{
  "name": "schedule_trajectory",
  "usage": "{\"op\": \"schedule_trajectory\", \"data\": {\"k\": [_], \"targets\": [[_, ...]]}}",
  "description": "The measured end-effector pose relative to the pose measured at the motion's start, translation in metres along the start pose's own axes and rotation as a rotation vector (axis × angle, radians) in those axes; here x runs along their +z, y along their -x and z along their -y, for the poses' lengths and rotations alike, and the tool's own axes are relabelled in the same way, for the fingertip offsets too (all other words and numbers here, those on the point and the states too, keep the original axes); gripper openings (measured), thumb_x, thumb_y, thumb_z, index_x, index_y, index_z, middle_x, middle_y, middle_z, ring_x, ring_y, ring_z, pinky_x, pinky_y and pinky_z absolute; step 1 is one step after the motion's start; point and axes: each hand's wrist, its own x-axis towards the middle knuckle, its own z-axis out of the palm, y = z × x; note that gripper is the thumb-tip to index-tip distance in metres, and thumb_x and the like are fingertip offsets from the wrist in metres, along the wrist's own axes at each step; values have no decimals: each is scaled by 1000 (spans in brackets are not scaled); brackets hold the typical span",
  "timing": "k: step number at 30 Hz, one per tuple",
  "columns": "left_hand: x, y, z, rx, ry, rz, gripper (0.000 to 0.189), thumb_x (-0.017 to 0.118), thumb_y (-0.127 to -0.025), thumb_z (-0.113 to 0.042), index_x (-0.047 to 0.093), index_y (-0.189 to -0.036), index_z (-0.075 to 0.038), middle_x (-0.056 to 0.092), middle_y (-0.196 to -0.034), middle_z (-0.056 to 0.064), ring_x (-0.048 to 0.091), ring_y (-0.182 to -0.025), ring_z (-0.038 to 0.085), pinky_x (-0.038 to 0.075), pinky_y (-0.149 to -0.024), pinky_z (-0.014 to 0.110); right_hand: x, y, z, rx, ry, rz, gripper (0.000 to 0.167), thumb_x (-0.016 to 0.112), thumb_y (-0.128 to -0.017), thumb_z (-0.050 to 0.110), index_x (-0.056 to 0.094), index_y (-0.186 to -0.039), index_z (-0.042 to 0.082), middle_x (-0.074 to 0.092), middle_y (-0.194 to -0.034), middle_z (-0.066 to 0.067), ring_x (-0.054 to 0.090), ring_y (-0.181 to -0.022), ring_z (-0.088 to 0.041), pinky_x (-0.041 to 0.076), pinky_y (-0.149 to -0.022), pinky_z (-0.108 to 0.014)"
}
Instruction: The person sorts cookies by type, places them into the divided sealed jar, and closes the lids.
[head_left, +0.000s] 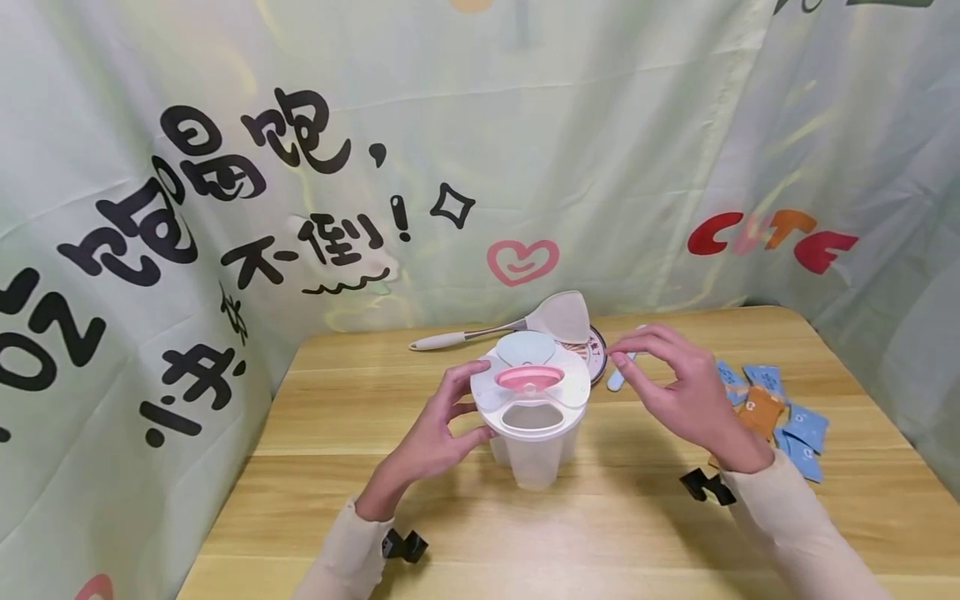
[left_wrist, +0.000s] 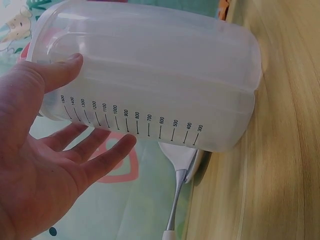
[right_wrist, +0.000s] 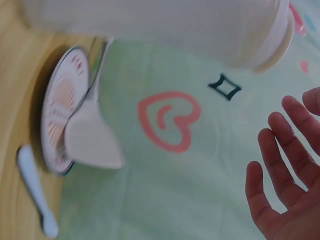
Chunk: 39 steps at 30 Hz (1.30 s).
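Observation:
A translucent plastic food storage container (head_left: 536, 465) stands upright on the table, its white lid (head_left: 491, 398) carrying a pale blue flap (head_left: 525, 347) and a pink flap (head_left: 529, 379). An open hole shows in the lid in front of the pink flap. My left hand (head_left: 442, 429) grips the container's left side near the top. In the left wrist view, the thumb lies against the wall and the fingers reach round beside the black measuring marks (left_wrist: 137, 124). To the right of the container, my right hand (head_left: 678, 387) is raised with loosely bent fingers, holding nothing.
Behind the container, a spatula (head_left: 562, 315) with a white handle leans over a patterned plate (right_wrist: 52, 115). A small pale blue utensil (right_wrist: 35, 190) lies beside the plate. Several blue and orange packets (head_left: 763, 408) lie beyond my right wrist. A printed curtain (head_left: 600, 167) hangs behind the table.

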Motion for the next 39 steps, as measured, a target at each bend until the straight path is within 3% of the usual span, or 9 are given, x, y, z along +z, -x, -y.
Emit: {"op": "schedule_trajectory", "data": {"k": [7,13,16,23,26,31,39], "targets": [[-1,0,0,9,3,-2,84,82,-94,3,37,-163,-16,42,-171,13,56,-147,42,62,-112,46,-17,9,-22,54,106,13,29,84,-84,-11,83,-105,8,79,-102,-5,62,-104,13,45,-98,1],[-1,0,-1,8,10,-4,85,82,-93,4,37,-163,-16,42,-171,13,55,-148,40,62,-112,43,-31,22,-42,125,223,52,23,84,-89,-3,82,-108,10,80,-103,-2,63,-98,8,45,-87,-3],[0,0,-1,7,14,-6,85,82,-93,5,37,-163,-15,42,-171,13,55,-148,40,62,-112,42,-38,29,-55,162,279,63,22,84,-91,0,81,-110,10,80,-104,-3,63,-96,5,45,-89,-3],[2,0,-2,14,10,-8,84,82,-94,3,38,-163,-15,43,-170,14,57,-146,41,62,-111,44,-54,45,-81,268,327,112,20,82,-95,5,81,-114,9,79,-104,-8,55,-90,13,43,-83,0],[2,0,-3,10,8,-10,84,82,-94,3,38,-163,-16,44,-170,13,57,-146,40,62,-111,45,-60,49,-89,314,344,150,18,80,-97,8,80,-116,8,79,-106,-10,62,-89,0,45,-77,-2],[3,0,-4,10,2,-9,84,82,-94,2,38,-163,-16,44,-170,12,57,-146,38,62,-111,44,-66,55,-97,369,356,235,16,76,-101,12,79,-116,7,77,-109,-13,69,-91,-28,50,-66,-17],[3,-1,-4,2,3,-2,85,82,-94,2,37,-164,-18,43,-171,12,57,-146,40,61,-112,49,-71,61,-108,500,372,424,24,75,-102,17,77,-119,0,78,-107,-17,70,-89,-29,59,-69,-37]]}}
